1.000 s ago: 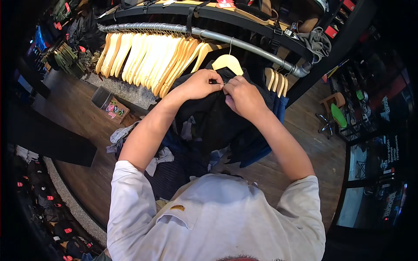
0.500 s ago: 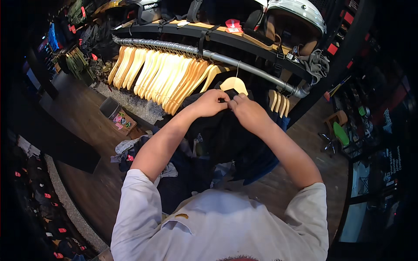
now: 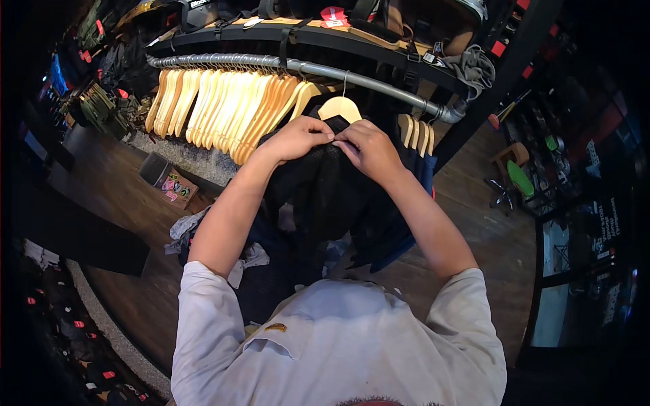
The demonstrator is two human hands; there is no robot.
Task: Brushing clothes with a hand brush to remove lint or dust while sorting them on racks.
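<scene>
A black garment, probably a jacket, hangs in front of me on a pale wooden hanger hooked over a grey metal rail. My left hand pinches the garment near its collar, just below the hanger. Close beside it, my right hand grips the other side of the collar. The fingertips of both hands nearly meet at the front. Any fastener between them is too small to make out.
Several bare wooden hangers crowd the rail's left part. Dark blue clothes hang at its right end. Helmets sit on a shelf above. Below left are a stickered box and piled clothes; a green chair stands right.
The view has shifted, so the rail, hanger and garment appear a little farther left and higher. Both hands stay together at the collar, with only slight finger movement.
</scene>
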